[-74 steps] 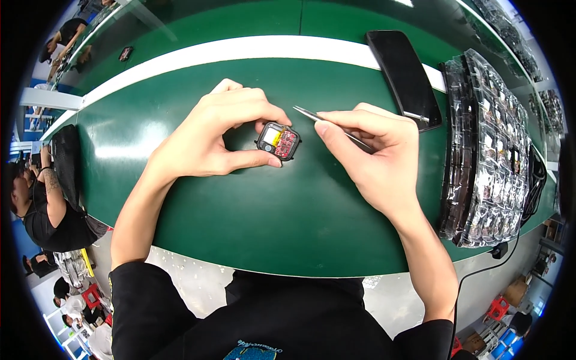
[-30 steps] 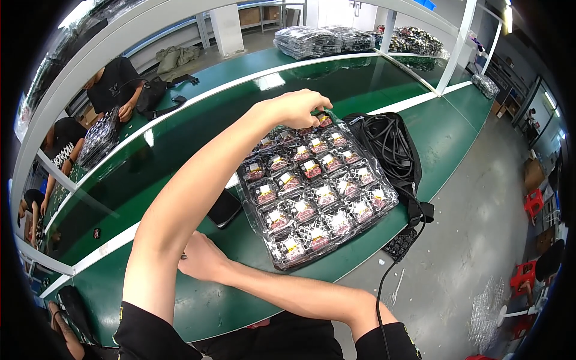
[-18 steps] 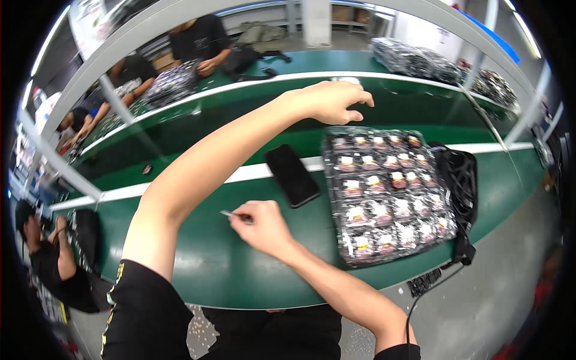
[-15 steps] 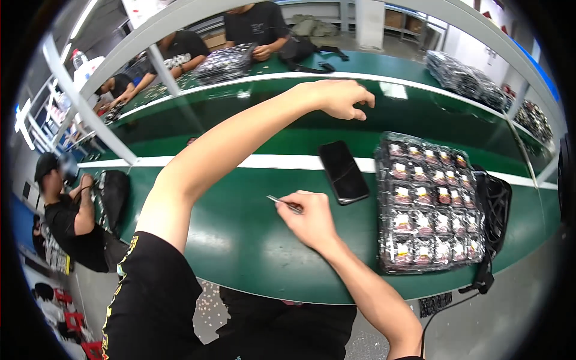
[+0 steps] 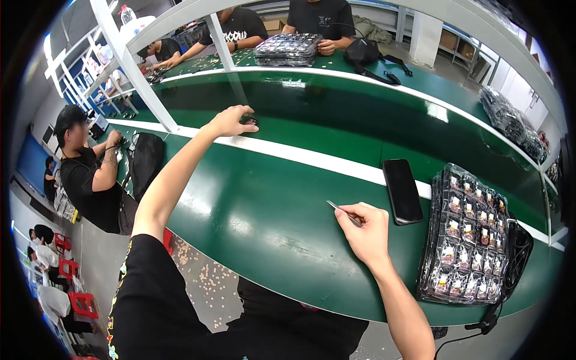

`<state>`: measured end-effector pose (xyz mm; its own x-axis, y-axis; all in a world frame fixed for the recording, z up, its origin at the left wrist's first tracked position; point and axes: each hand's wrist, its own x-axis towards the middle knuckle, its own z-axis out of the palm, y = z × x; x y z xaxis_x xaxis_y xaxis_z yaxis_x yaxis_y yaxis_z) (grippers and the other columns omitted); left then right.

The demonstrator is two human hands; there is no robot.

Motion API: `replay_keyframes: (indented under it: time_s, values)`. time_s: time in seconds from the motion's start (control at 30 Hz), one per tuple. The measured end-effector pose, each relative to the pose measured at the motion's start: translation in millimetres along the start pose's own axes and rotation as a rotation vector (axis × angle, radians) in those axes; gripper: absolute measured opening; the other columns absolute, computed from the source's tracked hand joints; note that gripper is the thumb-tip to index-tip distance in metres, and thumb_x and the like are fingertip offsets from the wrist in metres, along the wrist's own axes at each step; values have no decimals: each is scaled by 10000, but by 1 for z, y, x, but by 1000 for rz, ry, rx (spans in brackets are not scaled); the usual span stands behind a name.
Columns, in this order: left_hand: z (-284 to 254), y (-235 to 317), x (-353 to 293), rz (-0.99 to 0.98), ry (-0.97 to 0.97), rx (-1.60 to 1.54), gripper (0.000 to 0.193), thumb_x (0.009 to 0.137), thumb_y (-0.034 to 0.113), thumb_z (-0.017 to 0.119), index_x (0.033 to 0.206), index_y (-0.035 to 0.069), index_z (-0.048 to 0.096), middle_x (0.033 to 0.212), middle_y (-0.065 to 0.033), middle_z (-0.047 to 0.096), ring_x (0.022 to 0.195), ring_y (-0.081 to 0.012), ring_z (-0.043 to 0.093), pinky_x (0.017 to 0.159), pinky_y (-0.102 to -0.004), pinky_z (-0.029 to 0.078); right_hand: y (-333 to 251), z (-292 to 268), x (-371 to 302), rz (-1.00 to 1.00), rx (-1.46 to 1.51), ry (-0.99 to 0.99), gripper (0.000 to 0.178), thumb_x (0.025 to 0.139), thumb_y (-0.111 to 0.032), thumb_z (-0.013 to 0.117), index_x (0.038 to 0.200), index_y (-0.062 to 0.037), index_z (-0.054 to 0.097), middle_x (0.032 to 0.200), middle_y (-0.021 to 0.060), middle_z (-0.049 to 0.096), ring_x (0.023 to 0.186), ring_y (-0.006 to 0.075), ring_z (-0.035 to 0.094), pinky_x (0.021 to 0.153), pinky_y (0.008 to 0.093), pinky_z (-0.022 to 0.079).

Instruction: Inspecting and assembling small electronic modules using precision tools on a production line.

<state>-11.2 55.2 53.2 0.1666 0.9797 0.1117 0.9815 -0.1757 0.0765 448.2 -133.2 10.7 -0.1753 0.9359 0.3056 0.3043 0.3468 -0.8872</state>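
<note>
- Your left hand point(image 5: 231, 123) is curving at a small dark electronic module point(image 5: 252, 122) beyond the white strip point(image 5: 312, 158); I cannot tell whether its fingers are gripping.
- Your right hand point(image 5: 367, 231) is clamping tweezers point(image 5: 333, 206) between thumb and fingers, pen-style, probably for fine control, above the green table point(image 5: 264, 204).

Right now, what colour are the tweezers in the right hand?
The tweezers look silvery, best in head view.

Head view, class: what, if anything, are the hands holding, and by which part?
The right hand holds tweezers behind their free tips. The left hand is at a small dark device; whether held cannot be told.
</note>
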Motion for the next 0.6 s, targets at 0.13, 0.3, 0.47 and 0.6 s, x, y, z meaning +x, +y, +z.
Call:
replay_keyframes:
  time_s: [0.13,0.3,0.47,0.6]
  values:
    - [21,-3,4,117,113,-264,521,918,245,897,1336,-8,718,1078,-177,766,1013,-330,748,947,-430,589,-1,4,-3,27,-12,-7,157,931,-74,831,1048,28,856,735,87,727,642,102,613,610,291,460]
    - [12,29,-12,172,116,-356,477,919,125,857,1346,-24,703,1056,-169,790,1011,-289,774,958,-396,610,2,7,-5,50,42,1,154,955,-63,837,1072,34,856,760,61,736,669,66,607,620,257,452]
    - [13,148,-74,467,-83,-687,588,933,166,889,1465,44,669,1260,-145,784,1146,-251,758,1041,-403,593,12,-2,-8,194,153,111,161,997,-68,839,1112,43,857,854,20,749,725,30,617,637,221,454]
    - [17,192,-131,622,-217,-724,635,930,99,850,1529,60,643,1374,-136,751,1269,-333,699,1108,-449,565,9,2,-5,213,184,73,165,1007,-46,831,1138,51,850,895,10,731,761,23,610,656,204,444]
